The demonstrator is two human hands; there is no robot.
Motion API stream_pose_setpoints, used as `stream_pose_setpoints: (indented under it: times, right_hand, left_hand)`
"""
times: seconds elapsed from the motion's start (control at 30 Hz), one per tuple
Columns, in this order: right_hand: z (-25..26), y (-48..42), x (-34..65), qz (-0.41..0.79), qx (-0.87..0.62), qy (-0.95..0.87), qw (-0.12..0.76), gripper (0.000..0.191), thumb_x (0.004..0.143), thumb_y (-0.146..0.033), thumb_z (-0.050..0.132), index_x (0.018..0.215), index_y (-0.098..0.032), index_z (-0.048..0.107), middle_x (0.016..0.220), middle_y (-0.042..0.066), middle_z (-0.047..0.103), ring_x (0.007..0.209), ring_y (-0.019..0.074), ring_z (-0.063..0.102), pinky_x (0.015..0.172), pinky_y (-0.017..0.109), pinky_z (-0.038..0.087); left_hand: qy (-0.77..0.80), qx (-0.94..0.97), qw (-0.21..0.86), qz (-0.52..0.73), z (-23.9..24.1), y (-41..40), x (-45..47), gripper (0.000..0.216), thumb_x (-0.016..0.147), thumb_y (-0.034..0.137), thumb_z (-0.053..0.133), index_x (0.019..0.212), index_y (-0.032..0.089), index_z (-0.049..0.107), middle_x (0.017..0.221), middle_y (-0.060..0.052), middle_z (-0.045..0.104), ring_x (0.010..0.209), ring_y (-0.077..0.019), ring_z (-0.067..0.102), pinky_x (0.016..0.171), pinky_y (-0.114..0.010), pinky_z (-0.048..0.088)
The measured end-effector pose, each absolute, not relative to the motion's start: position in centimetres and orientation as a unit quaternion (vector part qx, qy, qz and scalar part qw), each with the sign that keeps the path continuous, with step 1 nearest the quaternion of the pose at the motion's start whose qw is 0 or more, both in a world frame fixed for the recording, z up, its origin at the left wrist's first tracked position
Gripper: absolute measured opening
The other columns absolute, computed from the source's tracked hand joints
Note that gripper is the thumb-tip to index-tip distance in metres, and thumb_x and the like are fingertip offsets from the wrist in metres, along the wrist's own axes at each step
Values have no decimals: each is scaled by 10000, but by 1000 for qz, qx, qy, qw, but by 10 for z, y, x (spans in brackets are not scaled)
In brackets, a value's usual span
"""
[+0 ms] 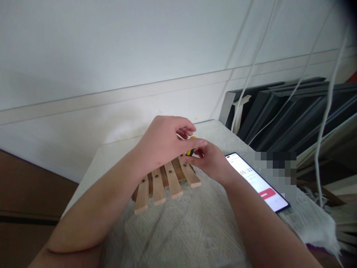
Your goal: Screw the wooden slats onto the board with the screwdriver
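Observation:
A small rack of pale wooden slats with screw holes lies on a table under a white textured cloth. My left hand hovers over its far end, fingers curled and pinching a small yellow and black object, mostly hidden. My right hand sits just to the right, fingers bent, their tips at the same object and touching the rightmost slat. I cannot make out what the object is.
A phone with a lit timer screen lies on the cloth to the right. Dark panels lean beyond the table's right side. White cables hang down there. A white wall runs behind.

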State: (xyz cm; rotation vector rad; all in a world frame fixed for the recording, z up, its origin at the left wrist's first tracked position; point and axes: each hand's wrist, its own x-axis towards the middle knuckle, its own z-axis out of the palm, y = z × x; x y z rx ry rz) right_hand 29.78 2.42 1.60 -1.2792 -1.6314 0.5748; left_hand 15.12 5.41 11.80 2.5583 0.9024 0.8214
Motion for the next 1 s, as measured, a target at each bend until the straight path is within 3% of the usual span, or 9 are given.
stream_pose_setpoints:
  times: [0.17,0.3,0.4,0.57,0.77,0.87,1.0]
  right_hand:
    - [15,23,292,212,-537,-649,495,327,700,-429,729,671,-201,496,652,-39,499,603,111,432,559,266,340]
    - [18,19,298,238,-458,-693,503,117,769,-307,662,768,-202,610,744,-4,590,690,139,515,617,281,403]
    - [18,18,303,313,-440,-666,514,82,784,-275,630,762,-200,655,713,11,632,696,163,568,638,308,442]
    - [16,19,298,342,-460,-604,554,143,719,-325,699,754,-189,671,680,10,644,664,163,573,604,300,451]
    - [21,18,291,277,-520,-596,545,220,720,-355,684,637,-174,592,576,-27,524,557,107,440,510,255,354]
    - [20,19,295,289,-513,-602,539,270,738,-430,679,697,-166,638,571,-29,502,548,104,418,505,257,331]
    - [16,20,305,322,-481,-643,501,277,807,-436,626,753,-166,662,620,-15,545,580,111,459,531,259,357]
  left_hand:
    - [286,923,50,252,121,48,146,121,819,257,641,773,182,725,765,0,702,719,-118,630,709,-238,476]
    - [228,940,74,244,122,41,150,138,854,203,607,826,221,741,832,12,729,775,-123,656,757,-244,485]
    - [215,940,110,240,116,40,155,170,864,171,582,876,229,741,905,10,738,849,-138,671,799,-258,497]
    - [204,930,200,229,108,52,156,233,886,159,532,1009,233,715,960,1,733,848,-117,672,779,-240,518]
    - [261,910,103,305,104,55,154,205,767,256,712,961,192,716,938,-32,696,792,-131,641,728,-256,513]
    - [244,921,75,293,106,56,154,120,792,211,676,904,206,721,858,-4,693,786,-127,639,758,-266,505]
    - [221,936,82,261,111,62,150,144,805,165,638,906,215,728,894,3,712,835,-138,650,791,-280,510]
